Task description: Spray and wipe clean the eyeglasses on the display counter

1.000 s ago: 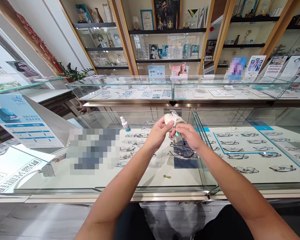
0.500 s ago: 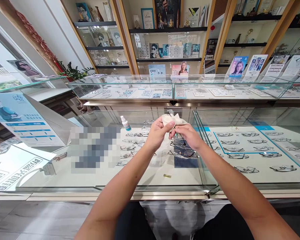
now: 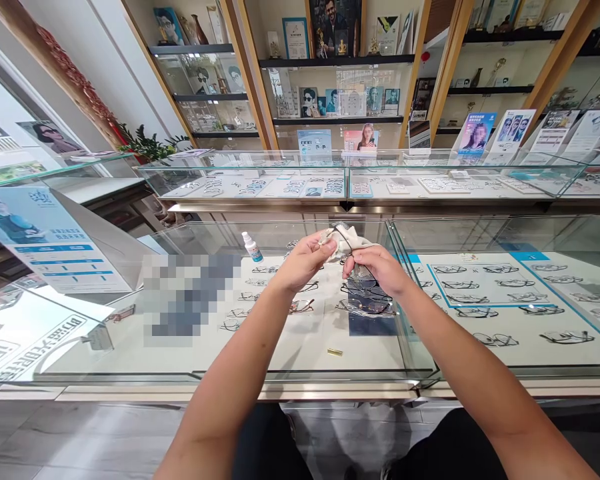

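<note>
Above the glass counter, my left hand [image 3: 306, 259] pinches a cream-coloured cloth [image 3: 359, 241] bunched around part of a pair of eyeglasses [image 3: 347, 239]. A dark curved part of the frame shows against the cloth. My right hand [image 3: 377, 268] has its thumb and fingers closed on the near side of the eyeglasses, beside the cloth. The folds and fingers hide most of the lenses. A small white spray bottle [image 3: 253, 247] with a blue label stands on the counter, left of my left hand.
Rows of eyeglasses [image 3: 365, 307] lie inside the glass display case [image 3: 230, 377] below my hands. A small gold-coloured bar [image 3: 335, 352] is near the front. A blue-and-white sign [image 3: 55, 240] stands at the left. Another glass case [image 3: 260, 203] runs behind.
My left hand has moved slightly left and its grip on the cloth has shifted. More of the dark eyeglass frame shows against the cloth. My right hand stays close to its former place.
</note>
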Motion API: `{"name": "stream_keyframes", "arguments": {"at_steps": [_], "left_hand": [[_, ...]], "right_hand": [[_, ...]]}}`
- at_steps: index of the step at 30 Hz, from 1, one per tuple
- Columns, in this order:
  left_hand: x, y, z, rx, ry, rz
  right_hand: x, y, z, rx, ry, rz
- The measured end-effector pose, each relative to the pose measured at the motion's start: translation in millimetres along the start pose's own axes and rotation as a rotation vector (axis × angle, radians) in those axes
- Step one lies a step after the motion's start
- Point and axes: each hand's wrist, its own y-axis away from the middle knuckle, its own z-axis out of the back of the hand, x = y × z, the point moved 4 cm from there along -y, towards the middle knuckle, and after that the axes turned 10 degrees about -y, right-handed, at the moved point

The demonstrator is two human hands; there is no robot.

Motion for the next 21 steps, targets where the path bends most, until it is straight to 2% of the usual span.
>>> {"name": "stream_keyframes", "arguments": {"at_steps": [5, 10, 15, 18, 21], "left_hand": [[-1.2, 0.8, -5.6, -0.018, -0.027, -0.002], [0.0, 2.2, -16.6, -0.013, -0.080, -0.044], [1.2, 4.4, -25.1, -0.119, -0.079, -0.097], [0.7, 3.1, -20.0, -0.160, -0.108, -0.110], [-2.1, -0.1, -7.4, -0.094, -0.159, -0.108]], "right_hand": [[-1.2, -0.4, 1.0, -0.046, -0.060, -0.007], [-6.5, -3.0, -4.9, 0.006, -0.039, 0.003], [-10.5, -3.9, -9.9, 0.065, -0.049, -0.015], [-8.7, -3.4, -6.9, 0.049, -0.007, -0.015], [-2.3, -2.3, -1.1, 0.010, -0.008, -0.004]]}}
